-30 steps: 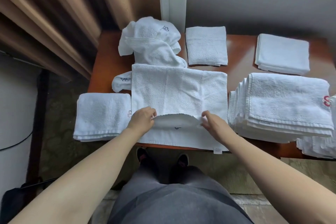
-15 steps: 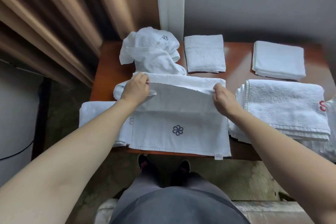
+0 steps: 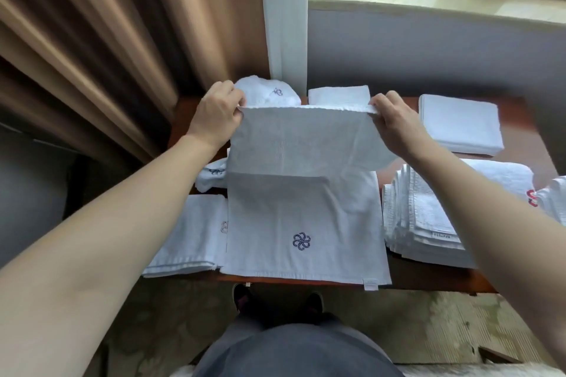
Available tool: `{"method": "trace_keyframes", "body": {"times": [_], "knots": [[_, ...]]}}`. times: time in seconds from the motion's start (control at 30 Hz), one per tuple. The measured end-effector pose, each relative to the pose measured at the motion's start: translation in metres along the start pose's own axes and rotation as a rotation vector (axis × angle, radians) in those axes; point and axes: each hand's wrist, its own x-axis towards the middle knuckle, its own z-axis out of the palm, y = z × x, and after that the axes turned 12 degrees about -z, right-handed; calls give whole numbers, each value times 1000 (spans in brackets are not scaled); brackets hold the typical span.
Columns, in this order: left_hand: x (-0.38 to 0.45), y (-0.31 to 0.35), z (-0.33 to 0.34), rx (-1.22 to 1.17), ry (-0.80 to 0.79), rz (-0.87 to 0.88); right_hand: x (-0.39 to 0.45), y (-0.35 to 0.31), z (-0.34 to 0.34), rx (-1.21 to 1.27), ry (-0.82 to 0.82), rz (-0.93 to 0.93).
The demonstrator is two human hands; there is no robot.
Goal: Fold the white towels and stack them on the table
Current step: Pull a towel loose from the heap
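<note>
Pinching the far edge of a thin white towel with a dark blue flower emblem point(image 3: 301, 223), the left hand point(image 3: 216, 116) and the right hand point(image 3: 395, 124) are holding that edge raised above the reddish-brown wooden table point(image 3: 526, 144). Each hand is gripping one upper corner between thumb and curled fingers, and the edge is running taut and level between them. The lower half of the towel is lying flat on the table, with its near hem and a small white tag overhanging the front edge.

A crumpled heap of white embroidered towels point(image 3: 268, 93) is sitting behind the raised edge, at the far left of the table. A folded white towel point(image 3: 190, 236) is lying just beside the held towel on its left. A tall stack of folded thick white towels point(image 3: 428, 217) is standing on its right. Two further folded white towels point(image 3: 461, 124) are resting at the far side. Brown pleated curtains point(image 3: 107, 40) are hanging at the left.
</note>
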Motion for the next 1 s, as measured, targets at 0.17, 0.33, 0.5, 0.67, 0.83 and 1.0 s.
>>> {"method": "trace_keyframes", "body": {"times": [0.17, 0.33, 0.5, 0.67, 0.83, 1.0], "knots": [[-96, 0, 39, -23, -158, 39, -87, -44, 34, -19, -32, -161], [-199, -13, 97, 40, -607, -156, -193, -72, 79, 1, -341, -151], [-248, -11, 114, 145, -767, -131, -236, -80, 88, 15, -426, -184], [-267, -9, 114, 215, -791, -33, -254, -78, 92, 5, -433, -136], [-282, -9, 122, 415, -861, -70, -263, -79, 99, 3, -577, -164], [-293, -11, 129, 458, -895, -96, -267, -85, 114, -96, -983, -102]]}}
